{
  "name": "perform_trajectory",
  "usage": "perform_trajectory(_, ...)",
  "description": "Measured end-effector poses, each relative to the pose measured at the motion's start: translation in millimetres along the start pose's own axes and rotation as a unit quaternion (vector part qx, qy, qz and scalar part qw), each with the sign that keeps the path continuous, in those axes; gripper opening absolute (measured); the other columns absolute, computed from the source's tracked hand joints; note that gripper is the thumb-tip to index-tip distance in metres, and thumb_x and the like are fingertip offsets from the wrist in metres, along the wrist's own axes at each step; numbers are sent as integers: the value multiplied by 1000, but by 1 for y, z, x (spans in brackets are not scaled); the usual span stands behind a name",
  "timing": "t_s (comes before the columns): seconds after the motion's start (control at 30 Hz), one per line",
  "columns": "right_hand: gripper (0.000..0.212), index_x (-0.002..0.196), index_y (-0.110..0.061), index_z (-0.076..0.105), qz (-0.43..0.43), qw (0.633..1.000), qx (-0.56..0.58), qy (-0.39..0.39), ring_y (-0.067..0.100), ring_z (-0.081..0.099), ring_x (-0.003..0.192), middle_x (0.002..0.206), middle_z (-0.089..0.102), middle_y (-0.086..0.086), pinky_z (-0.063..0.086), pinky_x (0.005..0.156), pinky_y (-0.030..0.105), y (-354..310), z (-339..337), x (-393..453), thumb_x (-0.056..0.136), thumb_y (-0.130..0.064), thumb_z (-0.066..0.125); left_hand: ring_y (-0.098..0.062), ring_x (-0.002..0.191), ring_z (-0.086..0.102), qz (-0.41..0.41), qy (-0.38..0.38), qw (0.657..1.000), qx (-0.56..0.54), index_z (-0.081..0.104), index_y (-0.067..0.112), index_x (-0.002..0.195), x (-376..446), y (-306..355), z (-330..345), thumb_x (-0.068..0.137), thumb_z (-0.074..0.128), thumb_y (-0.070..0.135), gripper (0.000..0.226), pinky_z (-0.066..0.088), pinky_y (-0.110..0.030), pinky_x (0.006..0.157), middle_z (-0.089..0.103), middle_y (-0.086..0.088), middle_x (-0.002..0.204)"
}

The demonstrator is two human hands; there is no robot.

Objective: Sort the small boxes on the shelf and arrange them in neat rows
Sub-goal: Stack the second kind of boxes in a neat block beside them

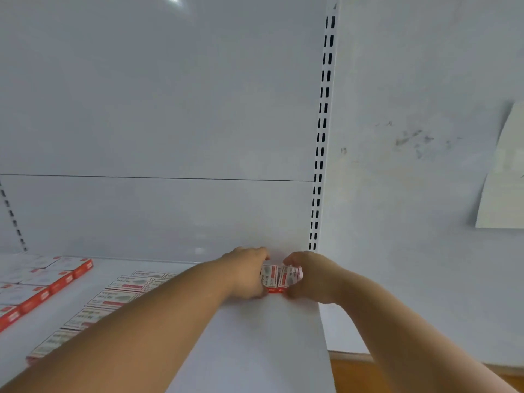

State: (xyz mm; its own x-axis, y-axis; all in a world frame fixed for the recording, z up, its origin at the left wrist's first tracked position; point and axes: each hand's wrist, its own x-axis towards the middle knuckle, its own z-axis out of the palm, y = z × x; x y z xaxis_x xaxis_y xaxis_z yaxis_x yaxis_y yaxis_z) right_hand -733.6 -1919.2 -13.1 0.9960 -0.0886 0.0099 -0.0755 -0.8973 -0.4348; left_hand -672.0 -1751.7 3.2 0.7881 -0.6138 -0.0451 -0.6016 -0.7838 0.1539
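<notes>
You are pinching two small boxes between left hand and right hand at the shelf back-right corner; uneven squeezing is risking buckling the pair upward, probably skewing the row.

2 bare forearms enter from the bottom of the frame, one from the lower left and one from the lower right, each ending in a bare hand near the lower middle: the left hand and the right hand. No sleeve, cuff, glove, watch, ring or bracelet shows on either arm from the frame edge to the fingers. Both forearms look smooth and unmarked. The fingertips are too small and blurred to tell anything about the nails.
</notes>
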Motion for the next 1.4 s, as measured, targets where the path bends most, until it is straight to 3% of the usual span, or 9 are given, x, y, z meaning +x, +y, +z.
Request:
perform_trajectory(0.23, 81, 137, -21, 45, -13, 994, 94, 55, 16, 56, 102, 123, 43, -1, 48, 83, 23, 0, 0, 5, 67, -39, 83, -21, 96, 59, -36, 52, 998, -2, 59, 23, 108, -16, -10, -12, 66, 82, 42, 51, 51, -28, 84, 43, -1, 111)
perform_trajectory(0.37, 72, 120, -27, 44, -4, 959, 276, 61, 17, 60, 70, 105, 57, 7, 51, 54, 25, -24, -4, 4, 63, -19, 88, -17, 93, 62, -55, 111, 989, -78, 47, 31, 122, -35, -26, -27, 67, 85, 28, 67, 52, -29, 81, 46, 2, 115)
perform_trajectory(0.57, 69, 123, -19, 48, -4, 865, 497, 64, 21, 62, 66, 103, 62, 12, 59, 69, 38, -75, 1, 3, 67, -7, 87, -18, 90, 64, -97, 82, 951, -284, 36, 48, 120, -63, -62, -48, 75, 73, -2, 76, 55, -27, 65, 60, 1, 102)
perform_trajectory(0.67, 66, 126, -22, 53, -15, 846, 530, 60, 19, 61, 72, 104, 62, 13, 51, 65, 27, -105, 4, 5, 71, 1, 82, -24, 87, 58, -96, 84, 896, -425, 47, 34, 124, -76, -88, -55, 76, 57, -16, 70, 55, -32, 68, 54, -10, 102)
perform_trajectory(0.8, 63, 126, -22, 52, -1, 821, 570, 41, 27, 64, 83, 106, 65, 17, 40, 58, 29, -147, 13, 11, 78, 14, 69, -22, 77, 54, -73, 92, 807, -579, 59, 23, 115, -93, -123, -64, 83, 48, -14, 50, 49, -30, 63, 56, -12, 99)
perform_trajectory(0.97, 35, 114, -14, 56, 71, 887, 449, 82, 23, 62, 76, 94, 74, 12, 37, 59, 29, -181, 35, 19, 84, 4, 63, -15, 94, 64, -76, 128, 903, -402, 55, 35, 130, -97, -175, -58, 93, 55, 2, 50, 56, -26, 75, 57, 0, 118)
perform_trajectory(1.07, 28, 109, -26, 62, 94, 943, 307, 90, 14, 57, 66, 90, 71, 1, 35, 48, 20, -191, 49, 23, 92, -6, 54, -14, 96, 64, -80, 129, 920, -362, 45, 29, 138, -94, -198, -52, 93, 59, 6, 53, 54, -27, 73, 59, 4, 116)
perform_trajectory(1.17, 27, 110, -27, 61, 114, 961, 237, 88, 15, 56, 66, 100, 68, 1, 35, 41, 20, -197, 66, 31, 93, -11, 47, -17, 99, 62, -90, 150, 939, -296, 55, 22, 122, -85, -212, -45, 91, 59, 9, 33, 56, -35, 82, 64, 5, 112)
perform_trajectory(1.4, 18, 93, -24, 67, 146, 968, 199, 51, 17, 69, 85, 98, 70, -1, 58, 72, 30, -198, 83, 42, 92, -16, 52, -15, 92, 67, -83, 99, 953, -274, 70, 25, 97, -73, -213, -31, 93, 57, 14, 17, 56, -37, 88, 71, 6, 98)
